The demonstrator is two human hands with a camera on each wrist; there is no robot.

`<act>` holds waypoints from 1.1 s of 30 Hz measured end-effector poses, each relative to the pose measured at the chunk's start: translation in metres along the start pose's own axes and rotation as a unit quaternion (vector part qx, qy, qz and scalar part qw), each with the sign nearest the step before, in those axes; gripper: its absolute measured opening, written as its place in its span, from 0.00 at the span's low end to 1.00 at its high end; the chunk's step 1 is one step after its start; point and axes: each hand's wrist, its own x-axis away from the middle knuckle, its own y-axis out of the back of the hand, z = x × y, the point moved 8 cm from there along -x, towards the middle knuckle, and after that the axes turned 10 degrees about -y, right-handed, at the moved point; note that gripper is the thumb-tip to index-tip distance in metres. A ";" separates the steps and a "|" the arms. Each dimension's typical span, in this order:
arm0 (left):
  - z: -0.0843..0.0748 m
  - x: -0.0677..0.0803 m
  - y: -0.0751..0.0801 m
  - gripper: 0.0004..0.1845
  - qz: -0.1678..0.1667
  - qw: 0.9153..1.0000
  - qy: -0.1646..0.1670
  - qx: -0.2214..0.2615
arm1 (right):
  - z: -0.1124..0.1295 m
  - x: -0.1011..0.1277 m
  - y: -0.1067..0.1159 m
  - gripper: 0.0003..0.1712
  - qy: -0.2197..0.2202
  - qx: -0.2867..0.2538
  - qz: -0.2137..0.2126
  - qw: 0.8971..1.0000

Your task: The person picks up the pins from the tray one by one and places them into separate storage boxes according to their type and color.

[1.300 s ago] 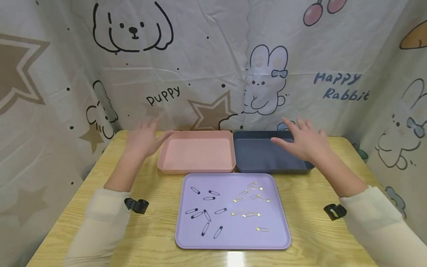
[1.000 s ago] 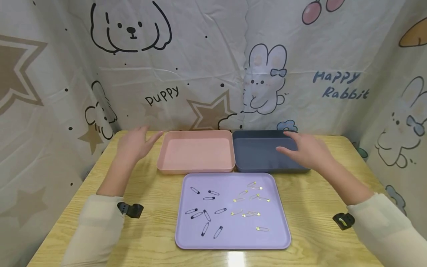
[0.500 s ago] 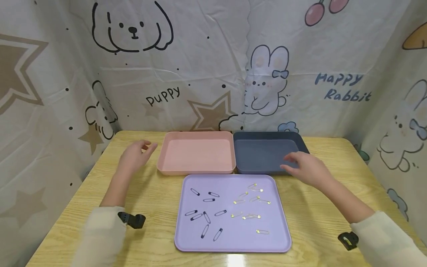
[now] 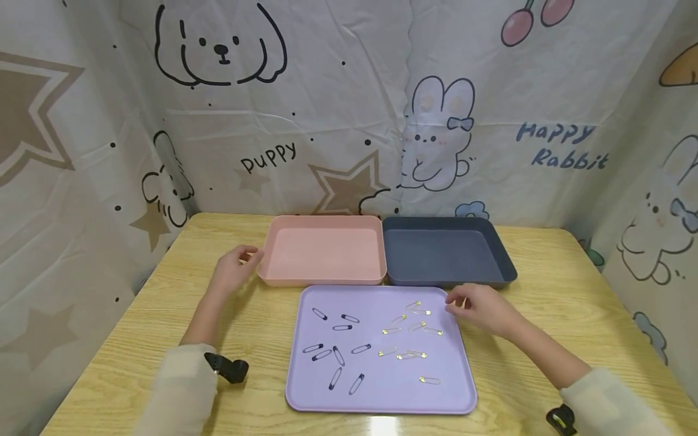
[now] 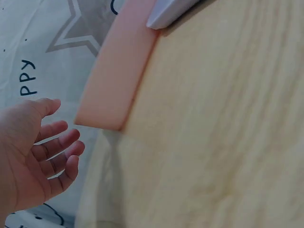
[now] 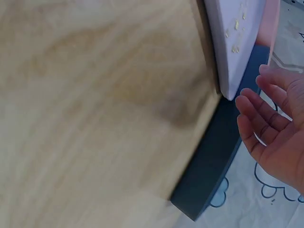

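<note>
A cartoon-printed cloth backdrop (image 4: 338, 109) with a puppy, a rabbit and stars closes me in on three sides, and in front of me lies a pale wooden tabletop (image 4: 551, 303). On it sits a flat lilac plastic tray (image 4: 382, 396), and behind that, side by side and touching, a shallow pink plastic bin (image 4: 322, 249) and a dark slate-blue plastic bin (image 4: 444, 251), both bare inside.

My right hand (image 4: 482, 309) hovers at the lilac tray's far right corner, fingers relaxed and loosely spread, holding nothing; the right wrist view shows the palm open above the tray's edge. Just beside its fingertips lie the small gold-coloured metal safety pins (image 4: 411, 333), scattered over the tray's right half. The small black safety pins (image 4: 335, 351) lie scattered on the left half, well apart from either hand.

My left hand (image 4: 234, 269) rests near the pink bin's left front corner, fingers slack, gripping nothing.

I judge the pins to be very light, stiff, thin wire, likely slippery on the smooth tray and lying flat, so hard to get under. I would pinch one across its middle with thumb and forefinger tips, or slide it to the rim first.
</note>
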 end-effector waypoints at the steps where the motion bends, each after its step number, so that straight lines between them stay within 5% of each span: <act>1: 0.002 0.000 -0.002 0.27 0.002 1.000 0.003 0.005 | 0.001 0.001 -0.003 0.04 0.007 -0.007 0.003 1.000; 10: 0.012 0.002 -0.018 0.25 -0.001 1.000 0.019 0.019 | 0.006 0.007 -0.023 0.02 0.046 -0.035 0.016 0.998; 26: 0.015 0.004 -0.027 0.24 -0.022 0.999 0.021 0.017 | 0.008 0.015 -0.041 0.04 0.028 -0.015 0.034 0.999; 33: 0.015 0.004 -0.028 0.24 -0.026 0.999 0.026 0.024 | 0.005 0.014 -0.043 0.04 0.003 -0.056 0.053 0.997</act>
